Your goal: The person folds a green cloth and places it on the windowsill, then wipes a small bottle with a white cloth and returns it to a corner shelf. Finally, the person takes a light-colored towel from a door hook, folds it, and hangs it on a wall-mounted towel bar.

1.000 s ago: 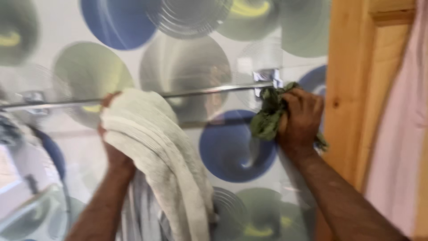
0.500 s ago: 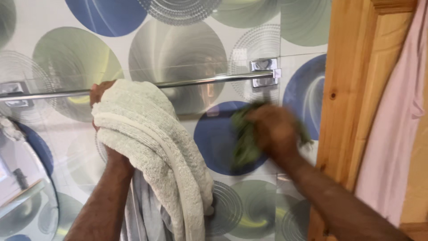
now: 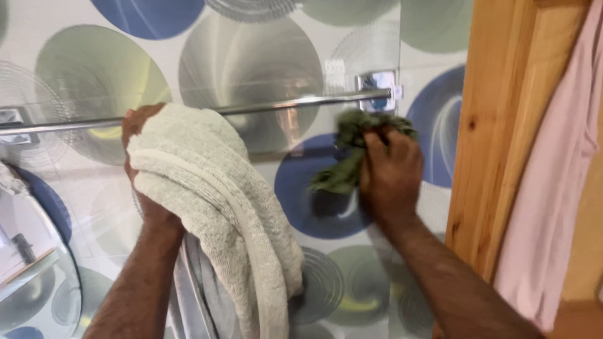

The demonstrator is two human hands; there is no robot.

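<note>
right hand (image 3: 391, 174) fisted on green rag (image 3: 352, 154), rag's length slanting down-left below towel bar (image 3: 264, 107)

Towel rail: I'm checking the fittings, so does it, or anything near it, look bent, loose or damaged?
Nothing stands out. The towel rail runs straight into its bracket; the left hand holds a white towel, the right hand a green cloth.

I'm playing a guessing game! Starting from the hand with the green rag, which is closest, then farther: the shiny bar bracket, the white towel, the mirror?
1. Bracket, just above the right hand.
2. White towel, leftward, over the other hand.
3. Mirror, far lower left.
</note>
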